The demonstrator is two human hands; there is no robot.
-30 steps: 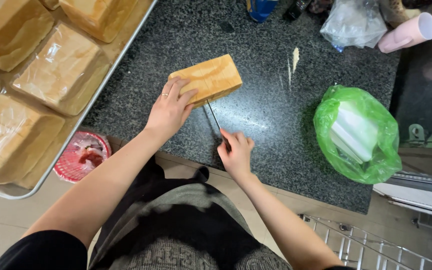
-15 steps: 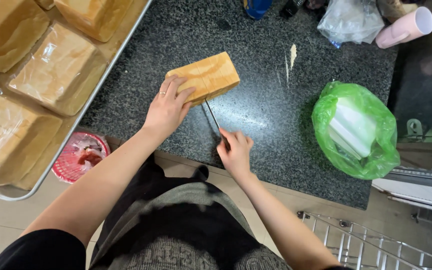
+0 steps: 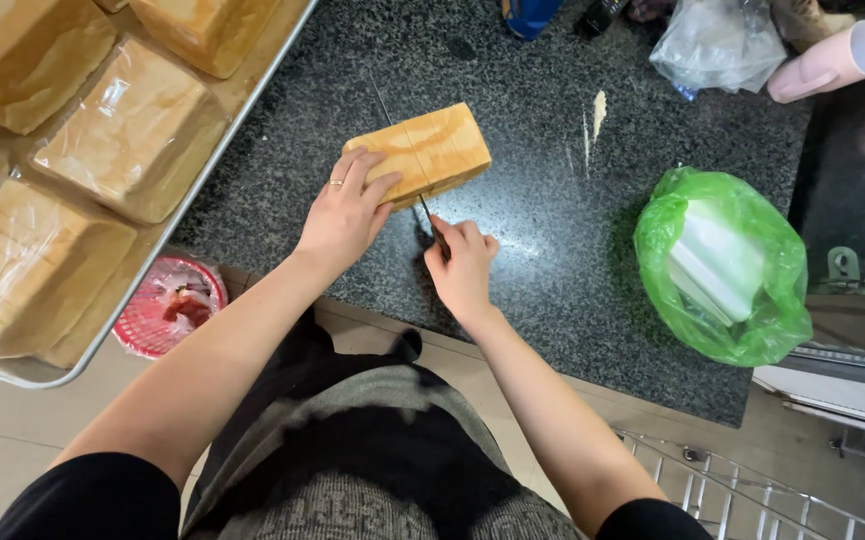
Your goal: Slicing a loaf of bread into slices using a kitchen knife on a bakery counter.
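Currently left hand (image 3: 341,212) pressed flat on the loaf (image 3: 423,155), mid-tabletop (image 3: 553,260); right hand (image 3: 463,265) clamped on the knife (image 3: 431,222). Bread probably soft, light, squashable; best held gently by the sides.

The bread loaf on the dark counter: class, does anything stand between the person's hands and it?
Nothing visible does. The left hand already rests on the near end of the bread loaf, and the right hand grips a knife whose blade meets the loaf. The green bag and the tray of wrapped loaves lie off to the sides.
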